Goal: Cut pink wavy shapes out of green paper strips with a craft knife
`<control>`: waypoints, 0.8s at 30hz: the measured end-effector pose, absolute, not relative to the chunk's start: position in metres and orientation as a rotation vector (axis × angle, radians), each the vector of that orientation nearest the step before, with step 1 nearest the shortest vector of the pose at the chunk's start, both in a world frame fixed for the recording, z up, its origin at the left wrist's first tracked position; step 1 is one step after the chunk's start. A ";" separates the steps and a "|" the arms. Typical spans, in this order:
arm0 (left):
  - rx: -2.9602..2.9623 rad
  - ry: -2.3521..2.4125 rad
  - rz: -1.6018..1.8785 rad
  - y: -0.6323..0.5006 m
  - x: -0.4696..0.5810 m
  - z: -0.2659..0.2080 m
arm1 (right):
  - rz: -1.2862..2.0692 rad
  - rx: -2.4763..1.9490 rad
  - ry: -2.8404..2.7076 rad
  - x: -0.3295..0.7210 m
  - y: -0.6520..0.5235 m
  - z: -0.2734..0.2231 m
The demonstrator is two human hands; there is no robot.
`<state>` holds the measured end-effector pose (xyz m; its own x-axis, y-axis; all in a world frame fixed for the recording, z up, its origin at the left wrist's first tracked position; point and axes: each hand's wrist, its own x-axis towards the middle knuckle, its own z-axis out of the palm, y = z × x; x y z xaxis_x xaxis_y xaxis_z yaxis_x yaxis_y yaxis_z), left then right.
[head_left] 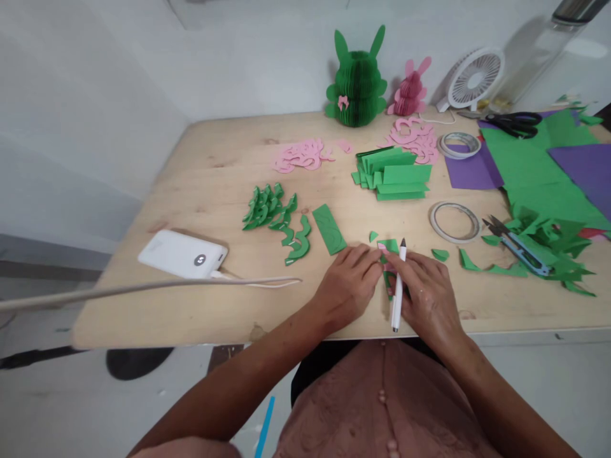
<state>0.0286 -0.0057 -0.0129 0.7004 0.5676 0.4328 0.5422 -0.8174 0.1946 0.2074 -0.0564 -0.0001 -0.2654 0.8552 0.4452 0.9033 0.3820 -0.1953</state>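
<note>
My right hand (427, 289) is closed, with a white marker (399, 286) between its fingers, dark tip pointing away from me. At its fingertips lies a small green paper piece (391, 244) with a bit of pink paper (382, 249) on top. My left hand (351, 283) has its fingers bent together and presses on the left edge of that same green paper; the fingers partly hide it. Just beyond my left hand rests a green paper strip (329, 229) with a curved outline drawn on it. Several wavy cut green pieces (265, 205) lie farther left.
Folded green strips (403, 175), pink cutouts (300, 156) and tape rolls (456, 221) lie beyond my hands. Cutting pliers or snips (518, 245) and green scraps are on the right. Behind stand a green paper rabbit (358, 89) and a fan (475, 79). A power bank (174, 253) and cable are left.
</note>
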 end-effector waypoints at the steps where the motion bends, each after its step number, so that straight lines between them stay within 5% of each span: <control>1: 2.848 0.928 0.750 -0.006 0.029 -0.013 | -0.131 -1.514 -2.163 0.207 -0.057 0.000; 24: 2.854 0.937 0.721 -0.007 0.029 -0.012 | -0.125 -1.522 -2.184 0.209 -0.057 -0.002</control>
<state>0.0286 -0.0066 -0.0121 0.7072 0.5723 0.4152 0.5476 -0.8148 0.1903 0.2093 -0.0568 -0.0019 -0.2722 0.8625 0.4266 0.9054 0.3797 -0.1898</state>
